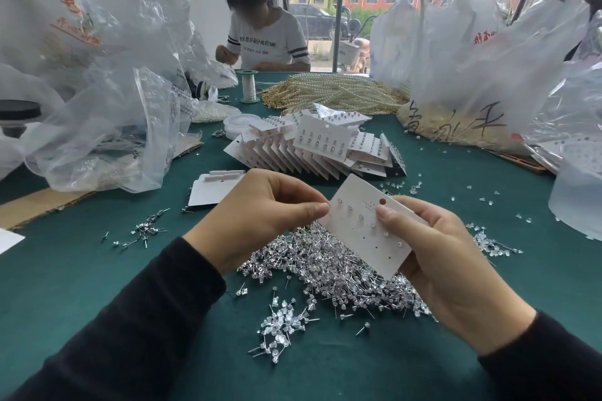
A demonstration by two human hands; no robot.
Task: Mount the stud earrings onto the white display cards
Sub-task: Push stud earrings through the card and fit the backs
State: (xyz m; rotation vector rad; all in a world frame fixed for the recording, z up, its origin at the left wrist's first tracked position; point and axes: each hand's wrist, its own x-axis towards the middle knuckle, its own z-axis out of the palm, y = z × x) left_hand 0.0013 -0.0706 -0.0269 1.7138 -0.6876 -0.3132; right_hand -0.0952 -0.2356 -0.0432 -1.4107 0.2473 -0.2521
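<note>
Just under my grip, loose stud earrings are lying heaped on the green table. I am holding the white display card tilted above them in my right hand, thumb pressing on its face and fingers curling behind. A few studs are already sitting in it. My left hand is meeting the card's left edge, thumb and forefinger pinching together; whether a stud is between them I cannot tell. Beyond the grip, filled cards are lying fanned in a stack, well apart from the held card.
</note>
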